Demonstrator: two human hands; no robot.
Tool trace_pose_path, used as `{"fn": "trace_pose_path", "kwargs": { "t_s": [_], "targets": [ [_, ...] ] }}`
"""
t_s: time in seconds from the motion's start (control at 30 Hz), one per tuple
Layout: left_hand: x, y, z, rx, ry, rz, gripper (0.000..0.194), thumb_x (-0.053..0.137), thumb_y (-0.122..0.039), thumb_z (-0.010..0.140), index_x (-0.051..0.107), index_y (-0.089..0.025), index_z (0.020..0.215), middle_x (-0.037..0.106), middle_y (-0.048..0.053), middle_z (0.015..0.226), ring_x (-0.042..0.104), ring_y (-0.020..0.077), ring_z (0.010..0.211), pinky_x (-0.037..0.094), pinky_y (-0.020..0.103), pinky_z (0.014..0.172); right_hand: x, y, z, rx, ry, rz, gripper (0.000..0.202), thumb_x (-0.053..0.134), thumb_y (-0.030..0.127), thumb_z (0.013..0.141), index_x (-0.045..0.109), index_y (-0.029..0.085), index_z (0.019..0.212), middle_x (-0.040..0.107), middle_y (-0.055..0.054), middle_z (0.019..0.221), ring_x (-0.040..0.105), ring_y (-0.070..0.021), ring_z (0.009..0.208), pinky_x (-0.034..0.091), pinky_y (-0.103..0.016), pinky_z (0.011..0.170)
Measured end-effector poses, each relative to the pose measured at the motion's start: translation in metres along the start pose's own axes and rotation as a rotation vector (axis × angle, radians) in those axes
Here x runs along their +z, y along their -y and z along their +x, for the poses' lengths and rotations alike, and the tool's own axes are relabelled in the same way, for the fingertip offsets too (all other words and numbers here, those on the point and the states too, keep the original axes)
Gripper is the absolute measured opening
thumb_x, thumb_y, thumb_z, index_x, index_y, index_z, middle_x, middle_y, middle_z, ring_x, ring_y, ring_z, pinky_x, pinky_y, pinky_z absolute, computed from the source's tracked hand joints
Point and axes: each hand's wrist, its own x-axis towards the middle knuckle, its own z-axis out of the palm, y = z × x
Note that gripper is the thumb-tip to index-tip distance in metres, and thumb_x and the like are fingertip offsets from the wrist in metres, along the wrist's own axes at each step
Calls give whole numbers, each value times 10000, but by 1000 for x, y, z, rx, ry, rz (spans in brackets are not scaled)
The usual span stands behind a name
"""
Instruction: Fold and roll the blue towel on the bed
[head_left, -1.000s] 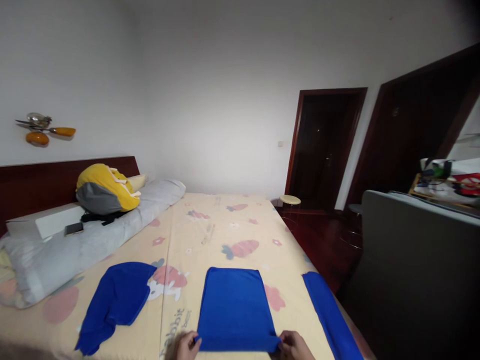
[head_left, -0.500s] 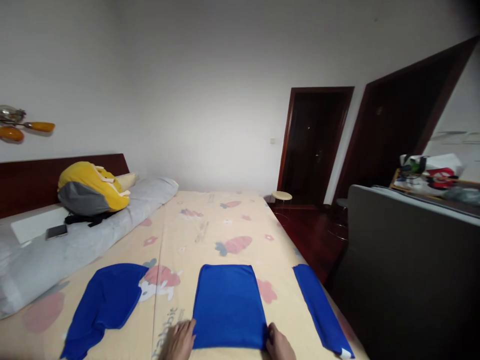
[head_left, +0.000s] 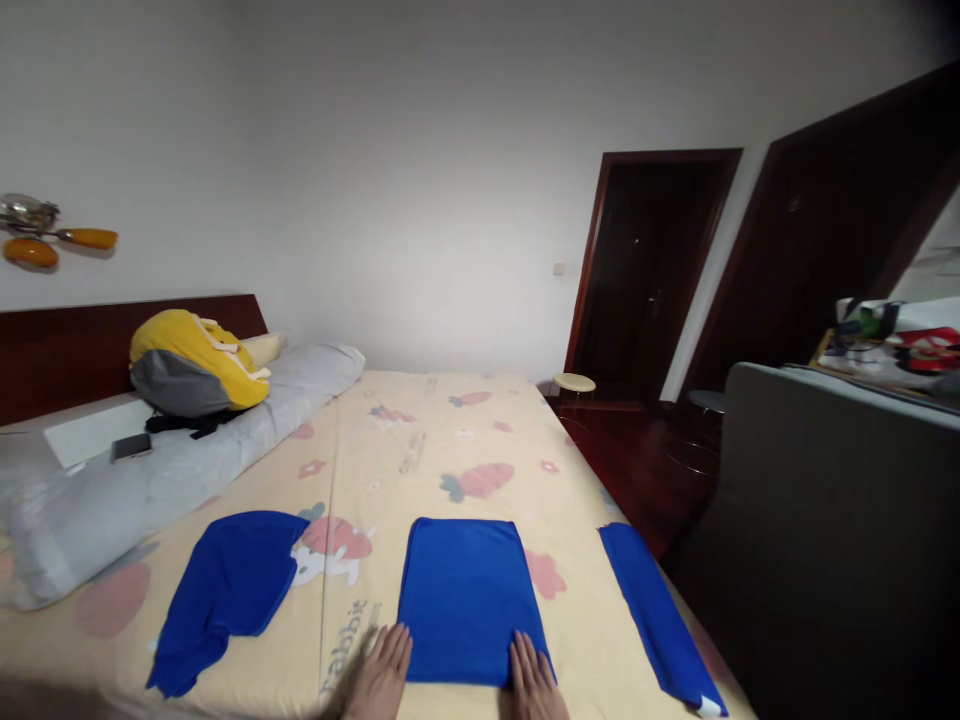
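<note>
A blue cloth (head_left: 472,595), folded into a neat rectangle, lies flat on the bed before me. At its near left corner rests my left hand (head_left: 382,672), palm down with the fingers stretched out over the edge. My right hand (head_left: 531,672) lies flat on the near right part of the same cloth, fingers extended. To the left, a crumpled blue piece of cloth (head_left: 229,590) is spread out in an uneven shape. On the right, a long narrow blue cloth strip (head_left: 660,615) with a white tip lies along the bed's edge.
The bed (head_left: 420,480) has a cream sheet with strawberry prints. A yellow and grey backpack (head_left: 195,365) and a phone (head_left: 131,447) lie along the headboard side. A stool (head_left: 574,383) stands past the bed's far right corner; a dark panel (head_left: 832,540) rises at the right.
My right hand has gone from gripping the cloth's right edge to lying flat on top. The left fingers have straightened onto the cloth. The view has shifted slightly right.
</note>
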Motion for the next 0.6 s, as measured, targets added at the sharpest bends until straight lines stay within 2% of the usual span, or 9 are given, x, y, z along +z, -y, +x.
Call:
{"fn": "trace_pose_path", "kwargs": {
  "t_s": [0.07, 0.13, 0.23, 0.3, 0.4, 0.5, 0.6],
  "targets": [
    [6, -19, 7, 44, -75, -32, 862, 425, -44, 689, 136, -199, 1486, 220, 78, 1562, 249, 269, 1447, 341, 503, 1175, 3, 26, 8, -31, -19, 36, 745, 396, 64, 765, 232, 158, 1485, 677, -79, 1241, 661, -241, 1072, 514, -380, 828],
    [12, -36, 13, 164, -95, -79, 792, 366, -71, 784, 42, -248, 1485, 203, 32, 1569, 248, 215, 1448, 360, 424, 1172, 5, 50, 16, -140, -42, 114, 691, 406, 117, 817, 240, 184, 1484, 693, -43, 1210, 671, -196, 1048, 511, -316, 811],
    [14, -43, 12, 246, 0, -121, 750, 387, -145, 840, 26, -272, 1485, 225, 18, 1567, 274, 200, 1442, 352, 398, 1173, 4, 64, 20, -224, -22, 185, 656, 440, 201, 853, 254, 216, 1482, 689, -3, 1203, 677, -152, 1033, 505, -251, 796],
    [10, -34, 6, 214, 58, -138, 802, 447, -150, 807, 50, -287, 1490, 221, 7, 1573, 266, 214, 1449, 338, 437, 1176, -3, 51, 17, -221, 64, 201, 687, 465, 255, 842, 235, 200, 1487, 638, -21, 1272, 659, -164, 1083, 509, -256, 821],
    [2, -12, -5, 150, 37, -154, 789, 442, -135, 807, 103, -333, 1492, 222, -28, 1581, 267, 196, 1452, 335, 441, 1173, -21, 10, 8, -188, 282, 254, 763, 516, 313, 799, 219, 200, 1492, 526, -57, 1386, 599, -205, 1190, 511, -296, 885],
    [1, 5, -13, 75, -32, -74, 748, 383, -50, 802, 231, -337, 1476, 320, -18, 1556, 343, 165, 1419, 345, 405, 1161, -42, -33, 1, -158, 493, 281, 731, 500, 212, 779, 276, 247, 1474, 448, -31, 1450, 534, -201, 1266, 489, -317, 955],
    [6, 11, -16, 78, -126, 58, 770, 395, 23, 748, 348, -308, 1441, 386, 4, 1533, 366, 168, 1410, 327, 393, 1160, -54, -60, -3, -178, 549, 232, 667, 463, 147, 788, 352, 243, 1440, 492, -24, 1428, 550, -191, 1250, 496, -328, 944]
  ]
}}
